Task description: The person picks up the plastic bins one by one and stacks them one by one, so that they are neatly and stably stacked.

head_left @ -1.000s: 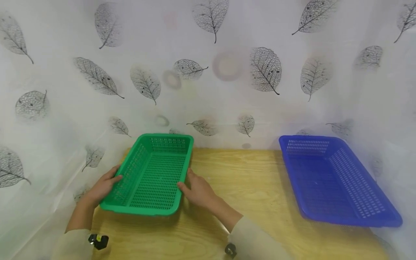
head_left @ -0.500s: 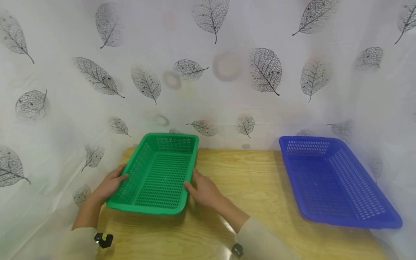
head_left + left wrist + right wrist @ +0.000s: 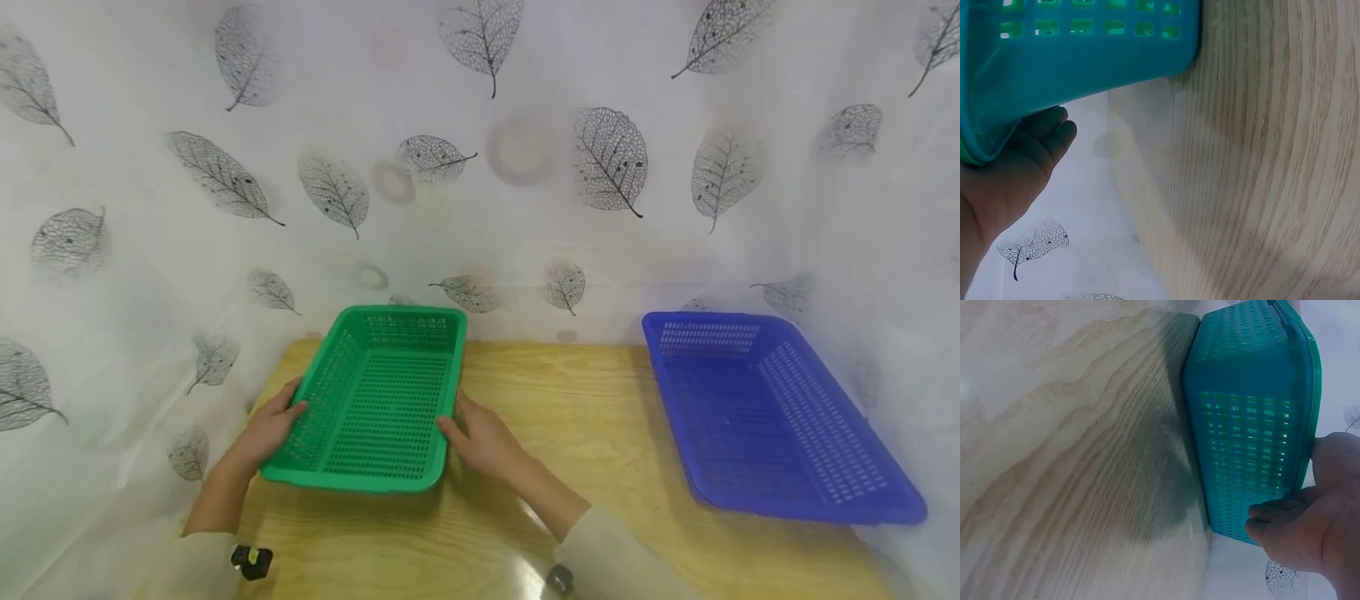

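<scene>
A green plastic basket [image 3: 386, 417] with slotted walls and floor stands on the left half of the wooden table, and nothing lies inside it. My left hand [image 3: 272, 427] grips its left rim, thumb over the edge and fingers under the outside, as the left wrist view shows with the basket wall [image 3: 1085, 59] above the hand [image 3: 1019, 159]. On the opposite side my right hand [image 3: 486, 437] holds the right rim, thumb on top. In the right wrist view the curled fingers [image 3: 1282, 515] lie against the basket's outer wall [image 3: 1247, 444].
A larger blue-purple plastic basket [image 3: 738, 425] stands at the right of the wooden table [image 3: 555, 392], well apart from the green one. Behind and along both sides hangs a whitish sheet [image 3: 525, 233] printed with dark leaf skeletons.
Both hands and the green basket between them have shifted a little to the right across the table. The blue-purple basket has stayed where it was.
</scene>
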The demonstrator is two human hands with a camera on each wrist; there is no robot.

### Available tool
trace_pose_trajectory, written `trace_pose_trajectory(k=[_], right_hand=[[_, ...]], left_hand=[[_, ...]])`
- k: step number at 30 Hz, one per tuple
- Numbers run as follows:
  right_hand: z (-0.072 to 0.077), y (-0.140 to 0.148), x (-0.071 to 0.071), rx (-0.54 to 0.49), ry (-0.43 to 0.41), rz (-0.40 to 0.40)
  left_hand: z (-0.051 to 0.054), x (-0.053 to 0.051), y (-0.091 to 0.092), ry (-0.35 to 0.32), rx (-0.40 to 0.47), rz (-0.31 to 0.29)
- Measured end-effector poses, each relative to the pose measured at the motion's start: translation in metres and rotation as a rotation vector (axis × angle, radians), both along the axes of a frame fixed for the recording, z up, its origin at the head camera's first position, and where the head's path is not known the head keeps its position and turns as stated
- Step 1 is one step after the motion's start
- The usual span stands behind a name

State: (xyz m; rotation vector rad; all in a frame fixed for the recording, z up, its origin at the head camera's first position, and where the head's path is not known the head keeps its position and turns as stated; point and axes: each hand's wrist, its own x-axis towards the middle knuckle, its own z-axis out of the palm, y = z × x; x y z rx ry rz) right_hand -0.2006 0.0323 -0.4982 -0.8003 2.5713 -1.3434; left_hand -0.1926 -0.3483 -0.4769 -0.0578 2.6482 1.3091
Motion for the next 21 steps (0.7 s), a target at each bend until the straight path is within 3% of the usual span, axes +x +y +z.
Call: trace_pose_trajectory(k=[7,15,21], right_hand=[[-0.006,0.007,0.003,-0.033,-0.014,-0.002],[-0.012,0.016,0.008,-0.091,-0.049,-0.015],[-0.018,0.018,0.013,-0.13,-0.047,-0.034]], left_hand=[[-0.004,0.002,0.007,-0.02,0.059,0.018],[-0.002,0.006,0.02,-0.037,0.037,0.051],[-0.004,0.01,0.023,-0.041,0.11,0.062]])
